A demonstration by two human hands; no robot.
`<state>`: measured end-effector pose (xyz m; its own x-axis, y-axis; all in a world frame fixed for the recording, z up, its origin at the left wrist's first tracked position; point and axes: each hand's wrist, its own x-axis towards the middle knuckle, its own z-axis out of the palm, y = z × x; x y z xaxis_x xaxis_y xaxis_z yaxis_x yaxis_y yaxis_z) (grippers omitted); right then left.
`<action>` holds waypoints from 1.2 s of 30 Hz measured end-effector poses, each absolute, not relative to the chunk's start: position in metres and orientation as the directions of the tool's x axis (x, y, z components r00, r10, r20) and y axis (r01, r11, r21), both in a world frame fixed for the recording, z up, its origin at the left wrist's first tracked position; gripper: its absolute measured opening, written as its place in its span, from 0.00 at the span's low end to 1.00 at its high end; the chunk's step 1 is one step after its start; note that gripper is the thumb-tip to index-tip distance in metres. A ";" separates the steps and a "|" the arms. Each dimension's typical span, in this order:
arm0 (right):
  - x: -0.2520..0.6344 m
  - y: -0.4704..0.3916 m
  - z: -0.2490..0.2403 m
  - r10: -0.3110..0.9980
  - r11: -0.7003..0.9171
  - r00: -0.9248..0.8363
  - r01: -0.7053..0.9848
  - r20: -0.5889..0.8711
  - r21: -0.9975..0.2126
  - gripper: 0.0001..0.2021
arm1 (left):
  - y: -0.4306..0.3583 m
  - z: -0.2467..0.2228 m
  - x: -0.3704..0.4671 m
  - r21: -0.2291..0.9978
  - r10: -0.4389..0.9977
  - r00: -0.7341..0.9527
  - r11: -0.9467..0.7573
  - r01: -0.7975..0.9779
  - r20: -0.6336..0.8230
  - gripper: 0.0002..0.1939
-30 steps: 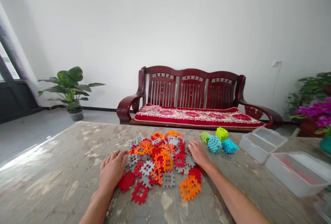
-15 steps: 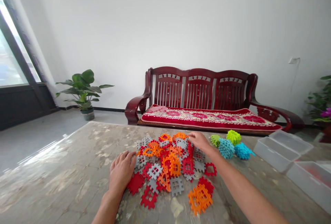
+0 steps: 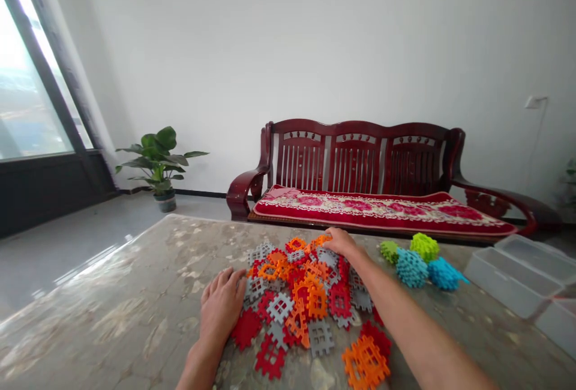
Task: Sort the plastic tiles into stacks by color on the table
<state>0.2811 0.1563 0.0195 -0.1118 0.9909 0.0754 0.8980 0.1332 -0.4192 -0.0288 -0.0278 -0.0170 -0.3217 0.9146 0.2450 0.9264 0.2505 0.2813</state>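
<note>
A heap of flat plastic interlocking tiles (image 3: 279, 307) in red, orange and grey, with notched edges, lies on the table; several have window-like openings. My left hand (image 3: 222, 303) rests palm down against the heap's left side, its fingers stretched out and holding nothing. At the far edge of the heap, my right hand (image 3: 341, 241) has its bent fingers and thumb on an orange tile (image 3: 321, 240); part of the grip is hidden. An orange windowed tile (image 3: 365, 361) overlaps a red tile (image 3: 377, 337) in front, by my right forearm.
Bumpy blue balls (image 3: 411, 267) and green balls (image 3: 424, 247) sit right of the heap. Clear plastic boxes (image 3: 508, 276) stand at the table's right. A wooden bench (image 3: 355, 159) is behind the patterned table (image 3: 148, 294), and a potted plant (image 3: 162, 159) stands on the floor.
The view has swung left, so everything sits further right in it. My right hand has shifted slightly left along the heap's far edge. The left hand stays beside the tiles.
</note>
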 end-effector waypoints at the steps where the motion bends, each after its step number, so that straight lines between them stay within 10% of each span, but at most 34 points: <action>1: 0.282 0.154 0.020 0.990 0.136 -0.104 0.898 0.098 -0.419 0.24 | -0.028 -0.017 -0.029 0.282 0.914 -0.323 0.251 0.926 0.246 0.21; 11: 0.322 0.121 0.039 0.945 0.192 -0.034 0.863 0.326 -0.467 0.18 | -0.028 -0.013 -0.028 0.265 0.926 -0.297 0.234 0.936 0.232 0.22; 36: 0.384 0.049 -0.002 0.974 0.151 -0.132 0.984 0.182 -0.095 0.23 | -0.024 -0.020 -0.031 0.246 0.923 -0.298 0.238 0.940 0.245 0.23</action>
<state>0.3835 0.0490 -0.0019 -0.1322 0.9744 0.1817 0.9840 0.1511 -0.0946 -0.0315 -0.0238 -0.0195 -0.2980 0.9227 0.2447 0.9395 0.2382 0.2461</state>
